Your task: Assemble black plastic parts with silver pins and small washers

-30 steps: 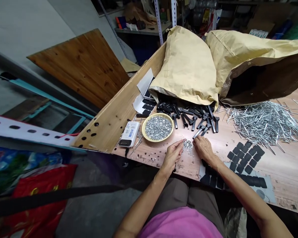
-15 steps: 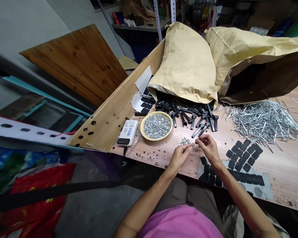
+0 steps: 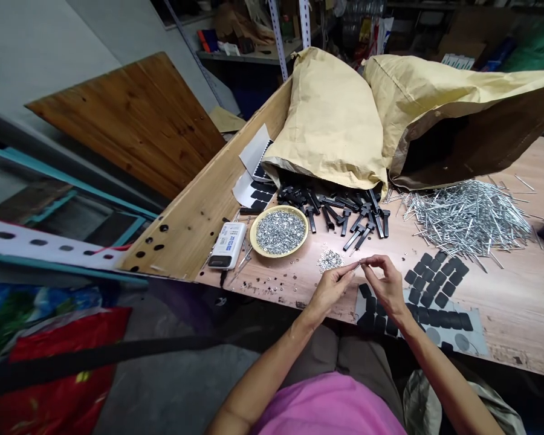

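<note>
Over the front of the table, my left hand pinches a thin metal pin between thumb and fingers. My right hand is closed in a pinch at the pin's far end; whatever its fingertips hold is too small to make out. Just behind my left hand lies a small pile of nuts or washers. A yellow bowl full of similar small metal pieces stands to the left. Black T-shaped parts spill from a paper sack behind. A heap of long metal pins lies on the right.
Two large paper sacks stand at the back. Black pads lie near the front edge, some on a grey sheet. Left of the bowl is a white device, beside a wooden side board.
My right fingertips have come up against the end of the pin in my left hand, and both hands are slightly higher off the table. The view has shifted slightly to the right.
</note>
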Demonstrator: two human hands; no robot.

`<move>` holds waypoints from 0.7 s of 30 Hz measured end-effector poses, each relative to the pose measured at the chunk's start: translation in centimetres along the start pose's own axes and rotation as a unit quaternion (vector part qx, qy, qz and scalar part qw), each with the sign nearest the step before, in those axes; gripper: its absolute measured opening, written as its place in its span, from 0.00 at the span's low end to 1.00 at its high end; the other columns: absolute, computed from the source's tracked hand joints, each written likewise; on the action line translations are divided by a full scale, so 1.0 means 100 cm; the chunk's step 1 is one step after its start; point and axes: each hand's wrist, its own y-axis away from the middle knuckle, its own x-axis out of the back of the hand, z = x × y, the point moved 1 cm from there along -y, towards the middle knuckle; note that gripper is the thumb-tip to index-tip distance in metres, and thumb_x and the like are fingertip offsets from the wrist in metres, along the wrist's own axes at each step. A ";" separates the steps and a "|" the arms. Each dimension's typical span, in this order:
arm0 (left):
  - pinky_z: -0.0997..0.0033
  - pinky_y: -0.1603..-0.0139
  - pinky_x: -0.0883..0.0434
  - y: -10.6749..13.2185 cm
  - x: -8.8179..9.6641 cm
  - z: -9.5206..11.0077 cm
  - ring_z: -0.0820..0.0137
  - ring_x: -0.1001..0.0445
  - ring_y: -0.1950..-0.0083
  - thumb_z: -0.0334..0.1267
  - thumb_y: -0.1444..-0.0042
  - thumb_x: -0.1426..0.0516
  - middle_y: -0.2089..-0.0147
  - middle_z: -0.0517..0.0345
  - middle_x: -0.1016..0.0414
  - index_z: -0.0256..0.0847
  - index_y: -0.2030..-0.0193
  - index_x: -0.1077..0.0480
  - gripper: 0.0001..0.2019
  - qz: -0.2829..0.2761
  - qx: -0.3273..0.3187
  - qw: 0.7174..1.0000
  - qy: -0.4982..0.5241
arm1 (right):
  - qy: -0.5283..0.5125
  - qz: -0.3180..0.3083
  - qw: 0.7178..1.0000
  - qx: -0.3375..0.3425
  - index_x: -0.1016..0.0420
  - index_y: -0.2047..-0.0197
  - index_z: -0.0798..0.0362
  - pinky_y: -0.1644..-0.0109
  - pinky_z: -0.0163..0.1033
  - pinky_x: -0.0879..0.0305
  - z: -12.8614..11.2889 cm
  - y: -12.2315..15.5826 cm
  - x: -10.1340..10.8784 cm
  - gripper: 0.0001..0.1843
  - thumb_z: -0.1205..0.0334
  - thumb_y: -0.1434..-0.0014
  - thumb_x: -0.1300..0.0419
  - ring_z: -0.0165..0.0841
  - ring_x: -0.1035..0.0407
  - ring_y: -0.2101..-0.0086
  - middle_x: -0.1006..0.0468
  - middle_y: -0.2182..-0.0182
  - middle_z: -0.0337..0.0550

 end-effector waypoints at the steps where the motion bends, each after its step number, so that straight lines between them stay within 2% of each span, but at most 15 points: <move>1: 0.79 0.81 0.54 0.001 0.000 0.002 0.82 0.54 0.82 0.49 0.52 0.39 0.83 0.71 0.48 0.34 0.45 0.29 0.29 -0.019 0.015 1.000 0.003 | 0.039 -0.008 0.999 0.033 0.30 0.65 0.49 0.58 0.44 0.30 -0.002 0.001 0.003 0.05 0.58 0.44 0.41 0.36 0.27 0.65 0.22 0.68 0.43; 3: 0.79 0.81 0.56 0.004 0.000 0.005 0.82 0.56 0.82 0.51 0.53 0.39 0.82 0.72 0.50 0.32 0.44 0.31 0.32 -0.051 0.041 0.998 0.005 | 0.087 -0.025 0.994 0.069 0.28 0.64 0.49 0.57 0.45 0.31 -0.006 0.002 0.009 0.05 0.58 0.43 0.42 0.36 0.27 0.64 0.22 0.67 0.44; 8: 0.78 0.81 0.58 0.008 0.000 0.012 0.83 0.57 0.81 0.53 0.55 0.39 0.81 0.72 0.52 0.32 0.45 0.30 0.33 -0.090 0.047 0.995 0.004 | 0.083 -0.085 0.992 0.041 0.24 0.62 0.49 0.61 0.40 0.29 -0.010 -0.002 0.022 0.11 0.52 0.41 0.42 0.35 0.27 0.65 0.22 0.67 0.44; 12: 0.78 0.81 0.58 0.009 -0.001 0.012 0.83 0.56 0.81 0.54 0.56 0.38 0.81 0.72 0.51 0.30 0.47 0.28 0.33 -0.100 0.048 0.994 -0.009 | 0.078 -0.142 0.986 0.044 0.21 0.64 0.49 0.66 0.37 0.29 -0.012 -0.006 0.030 0.16 0.47 0.41 0.44 0.34 0.26 0.68 0.22 0.69 0.44; 17: 0.78 0.81 0.57 0.010 -0.001 0.013 0.83 0.56 0.82 0.55 0.56 0.39 0.83 0.72 0.51 0.32 0.50 0.26 0.31 -0.154 0.050 0.987 -0.006 | 0.076 -0.198 0.976 0.046 0.21 0.65 0.50 0.66 0.35 0.29 -0.017 -0.008 0.042 0.18 0.46 0.41 0.44 0.33 0.25 0.70 0.20 0.71 0.43; 19: 0.78 0.80 0.52 0.010 -0.002 0.014 0.81 0.51 0.82 0.54 0.55 0.39 0.84 0.70 0.47 0.33 0.53 0.24 0.28 -0.159 0.029 0.986 -0.033 | 0.082 -0.214 0.972 0.045 0.21 0.65 0.50 0.68 0.34 0.29 -0.019 -0.009 0.046 0.19 0.45 0.41 0.44 0.32 0.25 0.70 0.20 0.71 0.44; 21: 0.77 0.76 0.43 0.010 -0.002 0.017 0.77 0.41 0.78 0.52 0.54 0.39 0.82 0.65 0.38 0.35 0.57 0.22 0.23 -0.147 -0.013 0.986 -0.075 | 0.094 -0.230 0.967 0.052 0.21 0.66 0.51 0.69 0.33 0.30 -0.021 -0.009 0.050 0.19 0.44 0.41 0.44 0.32 0.25 0.70 0.20 0.71 0.44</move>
